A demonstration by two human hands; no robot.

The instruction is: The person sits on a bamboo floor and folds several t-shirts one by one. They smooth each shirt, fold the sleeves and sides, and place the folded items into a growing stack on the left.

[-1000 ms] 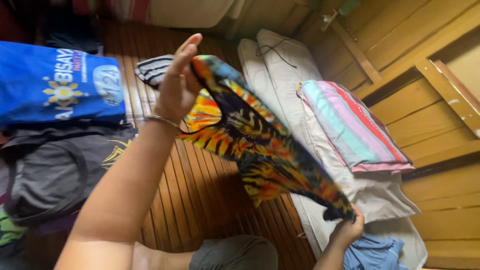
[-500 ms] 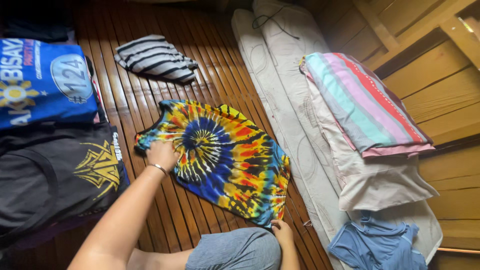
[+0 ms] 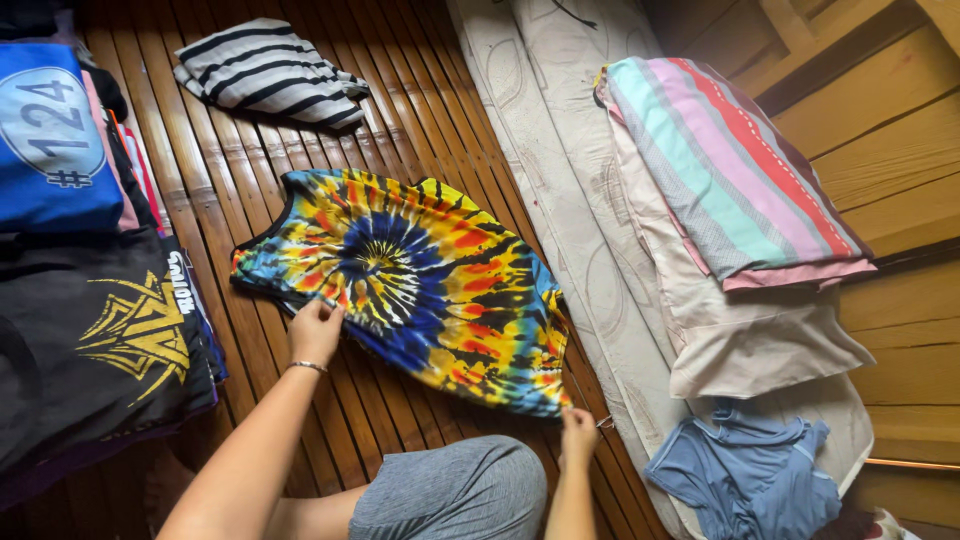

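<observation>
A tie-dye sleeveless shirt [image 3: 410, 285], swirled in yellow, orange and blue, lies spread flat on a slatted bamboo floor [image 3: 400, 110] at the centre of the frame. The left hand [image 3: 315, 330], a thin bracelet at its wrist, pinches the shirt's near edge left of centre, fingers closed on the cloth. The right hand [image 3: 578, 435], at lower centre, grips the shirt's lower corner between its fingertips. The person's knee in grey shorts [image 3: 450, 495] fills the bottom edge between the two arms. A folded black-and-white striped garment [image 3: 270, 80] rests on the floor at upper left, well apart from the shirt. Along the left edge lie a blue printed shirt [image 3: 50, 150] and, below it, a black shirt with a yellow emblem [image 3: 100, 350]. To the right, a pale mattress [image 3: 560, 180] runs beside the shirt, carrying a striped pastel pillow [image 3: 730, 170] stacked on a beige one [image 3: 760, 345]. A crumpled light-blue garment [image 3: 745, 480] sits at lower right.
</observation>
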